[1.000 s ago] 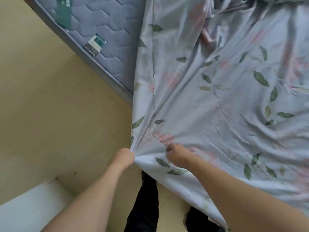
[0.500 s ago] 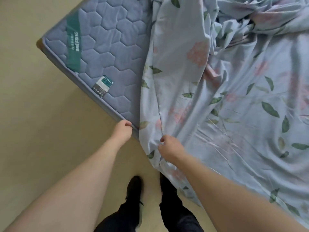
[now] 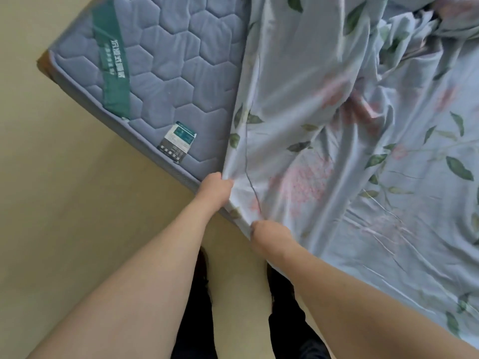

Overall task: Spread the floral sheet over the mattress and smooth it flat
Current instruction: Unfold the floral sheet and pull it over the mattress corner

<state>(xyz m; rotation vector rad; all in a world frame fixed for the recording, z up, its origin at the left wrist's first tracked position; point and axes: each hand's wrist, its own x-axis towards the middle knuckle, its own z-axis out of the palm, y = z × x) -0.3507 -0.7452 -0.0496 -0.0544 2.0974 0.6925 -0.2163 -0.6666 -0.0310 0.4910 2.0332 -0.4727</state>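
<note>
I have both hands pinching the floral sheet at its near edge, left hand by the mattress side, right hand just beside. The sheet looks light, limp and creased, covering only the mattress's right part; gripping the hem suits it.

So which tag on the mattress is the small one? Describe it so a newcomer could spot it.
On the bare quilted mattress, follow the near edge toward the left hand. The small label sits there, white and dark, unlike the long green band.
</note>
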